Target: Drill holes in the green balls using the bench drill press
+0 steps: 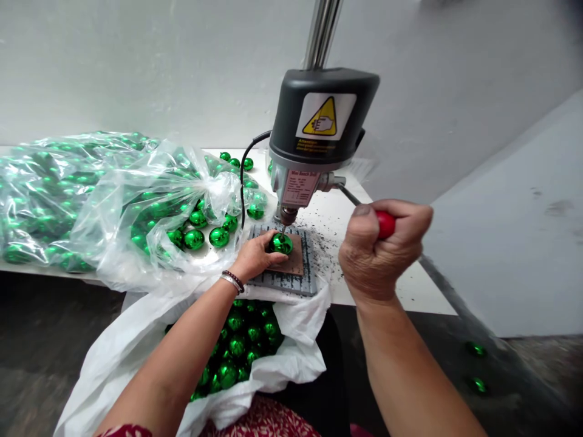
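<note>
My left hand [257, 256] grips a shiny green ball [281, 244] on a brown board [296, 264], which lies on the slotted grey base [303, 286] of a bench drill [319, 121]. Right above the ball is the drill bit [283, 229]; its tip appears to reach the ball's top, though whether it has entered I cannot tell. My right hand [385, 249] is closed around the red-knobbed feed lever [385, 224] on the drill's right side.
Clear plastic bags [91, 200] full of green balls cover the table's left. Loose balls [219, 237] sit beside the drill, and dark shavings [325, 252] litter the white tabletop [423, 291]. A white sack [296, 358] holding more balls lies at my lap. Two balls [478, 385] are on the floor.
</note>
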The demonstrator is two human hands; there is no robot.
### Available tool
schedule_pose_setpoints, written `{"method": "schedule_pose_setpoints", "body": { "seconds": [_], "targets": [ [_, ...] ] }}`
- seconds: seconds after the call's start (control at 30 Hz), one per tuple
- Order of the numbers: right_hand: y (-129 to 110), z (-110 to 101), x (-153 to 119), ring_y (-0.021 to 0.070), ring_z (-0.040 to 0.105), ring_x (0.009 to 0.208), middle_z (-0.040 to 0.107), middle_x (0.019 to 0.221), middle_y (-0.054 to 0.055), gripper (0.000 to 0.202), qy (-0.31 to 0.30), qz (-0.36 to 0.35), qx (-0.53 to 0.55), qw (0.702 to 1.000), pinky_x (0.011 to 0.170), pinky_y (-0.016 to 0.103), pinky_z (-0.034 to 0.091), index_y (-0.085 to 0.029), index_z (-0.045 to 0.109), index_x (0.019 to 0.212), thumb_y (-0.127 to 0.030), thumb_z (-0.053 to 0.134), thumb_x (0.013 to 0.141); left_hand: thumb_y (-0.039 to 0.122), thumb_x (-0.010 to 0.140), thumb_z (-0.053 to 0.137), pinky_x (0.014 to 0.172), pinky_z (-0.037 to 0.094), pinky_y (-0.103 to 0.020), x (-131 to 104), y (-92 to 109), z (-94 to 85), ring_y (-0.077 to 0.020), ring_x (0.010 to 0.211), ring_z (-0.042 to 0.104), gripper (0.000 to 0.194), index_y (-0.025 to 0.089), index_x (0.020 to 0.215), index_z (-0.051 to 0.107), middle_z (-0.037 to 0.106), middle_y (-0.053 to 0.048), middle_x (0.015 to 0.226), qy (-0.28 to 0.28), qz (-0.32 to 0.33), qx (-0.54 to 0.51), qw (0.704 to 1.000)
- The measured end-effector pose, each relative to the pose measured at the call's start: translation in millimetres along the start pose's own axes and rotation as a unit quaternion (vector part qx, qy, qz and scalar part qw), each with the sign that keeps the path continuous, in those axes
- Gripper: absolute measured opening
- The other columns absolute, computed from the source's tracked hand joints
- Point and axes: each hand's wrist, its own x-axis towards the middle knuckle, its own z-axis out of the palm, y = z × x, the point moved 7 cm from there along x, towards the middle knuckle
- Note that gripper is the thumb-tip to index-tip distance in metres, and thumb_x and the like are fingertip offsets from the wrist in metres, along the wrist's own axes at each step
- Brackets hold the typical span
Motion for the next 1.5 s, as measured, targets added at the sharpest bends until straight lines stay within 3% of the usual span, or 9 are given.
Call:
{"method": "schedule_pose_setpoints", "body": {
  "seconds": [0.4,0.57,0.67,0.77,1.1,1.27,1.33,1.4,1.5],
  "targets": [
    [4.7,1.1,-23.0,0.0048,0.052,0.061,0.056,0.072,-0.002,0.014,0.014,-0.023,0.027,0.999,0.057,0.019,0.042,-0.017,0.05,0.085,-0.03,0.054,0.089,0.029,0.067,0.08,0.095,0.049,-0.032,-0.7,-2.6,0.8,-0.0241,0.102,0.067,0.061,0.019,0.126,0.066,0.074,-0.002,0.104,0.009,0.011,-0.023,1.0],
    [-2.4,7.0,17.8,0.0025,0.046,0.063,0.052,0.075,-0.002,0.022,0.002,0.012,0.021,1.0,0.059,0.017,0.039,-0.015,0.051,0.085,-0.036,0.051,0.092,0.031,0.068,0.078,0.085,0.05,-0.031,-1.2,-1.4,2.8,-0.0221,0.09,0.066,0.054,0.019,0.12,0.067,0.071,0.0,0.093,0.019,0.003,0.024,1.0],
    [-4.3,18.1,49.9,0.0011,0.042,0.064,0.047,0.073,-0.003,0.026,-0.04,0.039,0.007,0.998,0.063,0.017,0.037,-0.013,0.049,0.085,-0.037,0.05,0.093,0.028,0.069,0.076,0.081,0.049,-0.029,-7.0,2.8,2.7,-0.0198,0.088,0.065,0.048,0.019,0.115,0.066,0.07,0.001,0.092,0.038,0.031,0.004,0.999],
    [-3.5,23.2,63.4,0.001,0.04,0.065,0.045,0.074,-0.004,0.027,-0.055,0.049,-0.004,0.997,0.067,0.018,0.037,-0.013,0.048,0.086,-0.039,0.049,0.094,0.026,0.07,0.075,0.079,0.049,-0.026,-21.5,8.0,-2.2,-0.0179,0.088,0.064,0.044,0.018,0.112,0.064,0.069,0.001,0.093,0.046,0.065,-0.022,0.997],
    [1.1,21.4,58.0,0.001,0.04,0.065,0.048,0.073,-0.005,0.01,-0.026,0.058,-0.006,0.998,0.066,0.02,0.036,-0.013,0.05,0.084,-0.022,0.054,0.088,0.023,0.072,0.074,0.078,0.052,-0.029,-93.9,11.0,-38.9,-0.0161,0.084,0.062,0.049,0.018,0.119,0.061,0.07,-0.004,0.102,0.027,0.102,0.046,0.993],
    [1.0,19.8,54.5,0.0015,0.044,0.068,0.05,0.076,-0.005,0.01,-0.027,0.04,0.005,0.999,0.068,0.021,0.036,-0.014,0.05,0.082,-0.021,0.051,0.088,0.023,0.074,0.072,0.086,0.055,-0.031,-119.4,10.1,-53.9,-0.0164,0.091,0.064,0.059,0.019,0.132,0.058,0.068,-0.009,0.124,0.021,0.139,0.071,0.987],
    [0.3,19.0,52.9,0.0019,0.045,0.069,0.05,0.077,-0.004,0.011,-0.026,0.029,0.009,0.999,0.069,0.023,0.036,-0.014,0.05,0.081,-0.023,0.051,0.089,0.025,0.079,0.069,0.085,0.056,-0.031,-119.8,8.2,-64.4,-0.0136,0.083,0.064,0.057,0.019,0.134,0.057,0.069,-0.009,0.122,0.045,0.126,0.089,0.987],
    [-0.5,18.4,52.1,0.0025,0.047,0.07,0.051,0.077,-0.004,0.012,-0.022,0.021,0.011,0.999,0.069,0.024,0.037,-0.014,0.051,0.082,-0.024,0.051,0.089,0.027,0.085,0.063,0.085,0.056,-0.03,-110.6,4.9,-81.1,-0.0129,0.078,0.065,0.047,0.018,0.131,0.061,0.071,-0.009,0.116,0.106,0.09,0.123,0.983],
    [-1.6,18.6,52.0,0.0028,0.048,0.071,0.052,0.078,-0.004,0.01,-0.023,0.017,0.015,0.999,0.069,0.024,0.037,-0.014,0.052,0.083,-0.023,0.051,0.088,0.022,0.09,0.053,0.096,0.053,-0.034,-81.9,0.1,-108.5,-0.0189,0.095,0.068,0.037,0.015,0.124,0.066,0.072,-0.012,0.12,0.2,0.017,0.234,0.951]
  ]
}}
